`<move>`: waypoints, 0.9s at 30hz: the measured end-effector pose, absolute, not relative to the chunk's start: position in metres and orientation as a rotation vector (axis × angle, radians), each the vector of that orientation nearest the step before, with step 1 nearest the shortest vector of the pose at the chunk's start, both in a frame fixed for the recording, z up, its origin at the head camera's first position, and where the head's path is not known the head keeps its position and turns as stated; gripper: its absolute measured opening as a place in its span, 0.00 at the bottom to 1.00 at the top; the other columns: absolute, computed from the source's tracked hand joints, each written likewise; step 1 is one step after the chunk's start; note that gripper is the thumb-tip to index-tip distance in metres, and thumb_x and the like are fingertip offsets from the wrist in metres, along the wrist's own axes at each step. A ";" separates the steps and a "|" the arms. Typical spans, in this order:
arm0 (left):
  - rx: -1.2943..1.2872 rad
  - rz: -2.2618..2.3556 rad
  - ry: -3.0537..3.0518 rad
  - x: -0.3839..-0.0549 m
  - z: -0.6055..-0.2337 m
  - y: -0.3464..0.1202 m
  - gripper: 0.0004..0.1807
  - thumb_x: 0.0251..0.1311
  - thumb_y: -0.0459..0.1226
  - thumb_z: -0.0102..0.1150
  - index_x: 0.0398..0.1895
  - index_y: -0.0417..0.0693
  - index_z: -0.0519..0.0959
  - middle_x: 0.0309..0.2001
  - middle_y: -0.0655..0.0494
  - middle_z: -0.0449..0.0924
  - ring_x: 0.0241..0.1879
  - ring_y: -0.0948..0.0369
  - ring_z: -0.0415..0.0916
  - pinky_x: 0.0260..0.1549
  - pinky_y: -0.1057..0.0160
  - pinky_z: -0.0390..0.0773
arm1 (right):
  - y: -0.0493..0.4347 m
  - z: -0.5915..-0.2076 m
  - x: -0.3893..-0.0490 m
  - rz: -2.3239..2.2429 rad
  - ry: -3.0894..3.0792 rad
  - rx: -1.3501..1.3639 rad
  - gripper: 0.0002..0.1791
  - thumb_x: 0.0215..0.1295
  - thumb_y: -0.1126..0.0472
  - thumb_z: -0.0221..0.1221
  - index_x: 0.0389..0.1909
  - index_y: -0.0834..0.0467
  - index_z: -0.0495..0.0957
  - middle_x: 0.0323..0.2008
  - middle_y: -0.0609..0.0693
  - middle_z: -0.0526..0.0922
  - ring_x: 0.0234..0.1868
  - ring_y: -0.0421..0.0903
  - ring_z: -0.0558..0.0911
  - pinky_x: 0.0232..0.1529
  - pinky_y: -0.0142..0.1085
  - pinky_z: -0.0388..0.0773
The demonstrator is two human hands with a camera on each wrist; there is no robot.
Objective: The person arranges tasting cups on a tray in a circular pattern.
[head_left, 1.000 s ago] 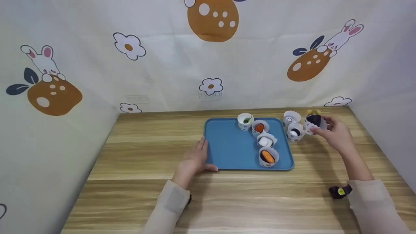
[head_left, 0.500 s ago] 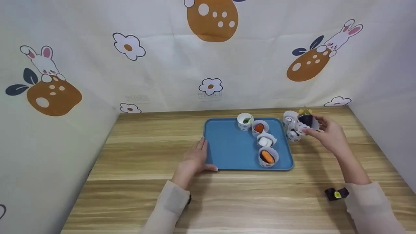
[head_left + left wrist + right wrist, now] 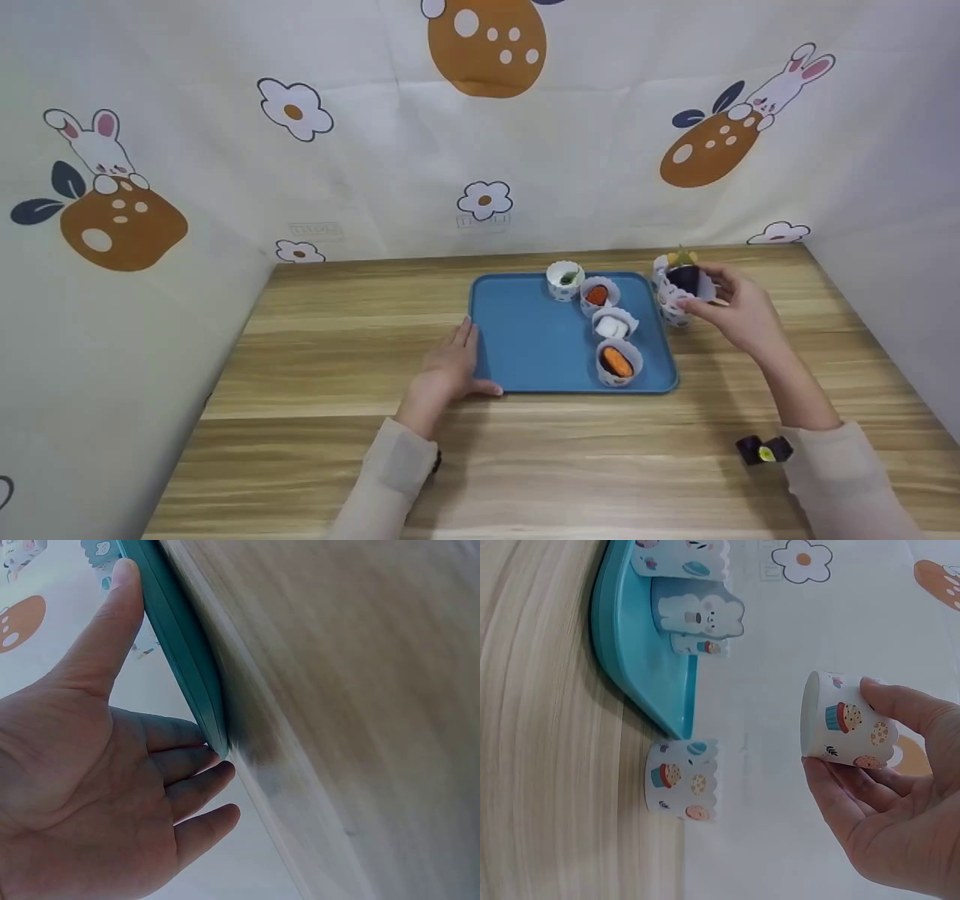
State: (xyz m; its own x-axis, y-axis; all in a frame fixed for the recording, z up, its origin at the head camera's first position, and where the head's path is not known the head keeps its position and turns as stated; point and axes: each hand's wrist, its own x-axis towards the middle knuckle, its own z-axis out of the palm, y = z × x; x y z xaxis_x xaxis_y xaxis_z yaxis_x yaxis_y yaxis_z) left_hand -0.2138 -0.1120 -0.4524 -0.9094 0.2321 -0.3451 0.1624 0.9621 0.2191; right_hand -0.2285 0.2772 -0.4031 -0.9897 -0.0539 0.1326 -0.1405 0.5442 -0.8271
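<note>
My left hand lies at the left edge of the blue tray, fingers along its side and thumb at the front corner. In the left wrist view, the thumb and fingertips meet the tray's rim. My right hand pinches a scalloped paper baking cup between thumb and fingers, raised off the table and roughly upright. Inside the cup is a dark toy sushi piece with a yellow and green top. Beneath it, a white paper cup stands beside the tray's right edge, partly covered.
On the tray's right half stand several paper cups, among them one with an orange-topped sushi piece and one with a red piece. Another cup is half hidden behind the held one. A patterned cloth backs the wooden table.
The right hand has carried the baking cup leftward, over the cups beside the tray's right edge. A dark object at the right sleeve shifts left with the arm. The left hand stays put.
</note>
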 end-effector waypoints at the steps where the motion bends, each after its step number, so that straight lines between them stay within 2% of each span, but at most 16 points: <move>1: 0.284 0.264 2.737 -0.214 -0.452 -0.112 0.63 0.52 0.59 0.70 0.79 0.36 0.46 0.81 0.42 0.40 0.80 0.49 0.43 0.77 0.52 0.54 | 0.276 -0.403 -0.228 1.450 -2.683 0.173 0.38 0.63 0.60 0.67 0.68 0.72 0.63 0.64 0.75 0.70 0.65 0.72 0.72 0.41 0.09 0.68; 4: 0.284 0.259 2.733 -0.214 -0.452 -0.112 0.63 0.52 0.60 0.70 0.79 0.37 0.45 0.81 0.43 0.40 0.80 0.49 0.43 0.78 0.52 0.53 | 0.272 -0.403 -0.228 1.445 -2.711 0.177 0.38 0.64 0.59 0.67 0.69 0.72 0.62 0.65 0.75 0.69 0.66 0.72 0.71 0.45 0.12 0.72; 7: 0.288 0.265 2.736 -0.213 -0.452 -0.112 0.63 0.51 0.60 0.70 0.79 0.36 0.46 0.81 0.42 0.40 0.80 0.48 0.43 0.78 0.52 0.53 | 0.268 -0.402 -0.228 1.439 -2.741 0.176 0.38 0.65 0.58 0.66 0.69 0.71 0.62 0.67 0.74 0.67 0.67 0.72 0.70 0.56 0.31 0.79; 10: 0.290 0.283 2.738 -0.213 -0.453 -0.113 0.64 0.51 0.59 0.70 0.79 0.36 0.46 0.81 0.42 0.40 0.80 0.48 0.43 0.78 0.51 0.53 | 0.263 -0.402 -0.229 1.435 -2.757 0.177 0.37 0.65 0.58 0.66 0.69 0.70 0.62 0.68 0.73 0.67 0.68 0.71 0.69 0.62 0.51 0.73; 11: 0.291 0.291 2.739 -0.213 -0.453 -0.113 0.64 0.51 0.59 0.71 0.79 0.36 0.46 0.81 0.41 0.40 0.80 0.48 0.44 0.78 0.51 0.53 | 0.261 -0.403 -0.229 1.438 -2.760 0.180 0.37 0.65 0.58 0.66 0.69 0.70 0.62 0.68 0.73 0.66 0.68 0.71 0.69 0.62 0.54 0.72; 24: 0.299 0.259 2.754 -0.211 -0.451 -0.113 0.63 0.51 0.60 0.70 0.79 0.36 0.47 0.81 0.42 0.42 0.80 0.48 0.45 0.77 0.51 0.56 | 0.244 -0.407 -0.229 1.458 -2.784 0.222 0.38 0.64 0.59 0.67 0.71 0.67 0.62 0.69 0.72 0.67 0.69 0.71 0.68 0.63 0.56 0.72; 25: 0.300 0.253 2.757 -0.211 -0.451 -0.113 0.63 0.50 0.60 0.70 0.78 0.35 0.48 0.81 0.42 0.42 0.80 0.48 0.46 0.76 0.52 0.56 | 0.243 -0.408 -0.230 1.466 -2.779 0.231 0.38 0.64 0.60 0.67 0.70 0.67 0.62 0.69 0.71 0.68 0.69 0.70 0.69 0.63 0.52 0.74; 27: 0.302 0.238 2.760 -0.211 -0.451 -0.113 0.63 0.50 0.61 0.70 0.78 0.35 0.48 0.81 0.42 0.43 0.80 0.49 0.46 0.76 0.52 0.57 | 0.241 -0.408 -0.230 1.482 -2.770 0.247 0.38 0.64 0.61 0.66 0.70 0.68 0.62 0.68 0.71 0.68 0.69 0.68 0.70 0.63 0.51 0.74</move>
State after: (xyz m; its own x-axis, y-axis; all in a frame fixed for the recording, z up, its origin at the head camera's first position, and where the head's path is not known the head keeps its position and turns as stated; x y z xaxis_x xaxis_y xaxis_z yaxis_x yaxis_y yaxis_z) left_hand -0.2112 -0.1128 -0.4512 -0.9149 0.2375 -0.3264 0.1782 0.9632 0.2014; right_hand -0.2299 0.2406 -0.4084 -0.9876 -0.1425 0.0655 -0.1335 0.5452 -0.8276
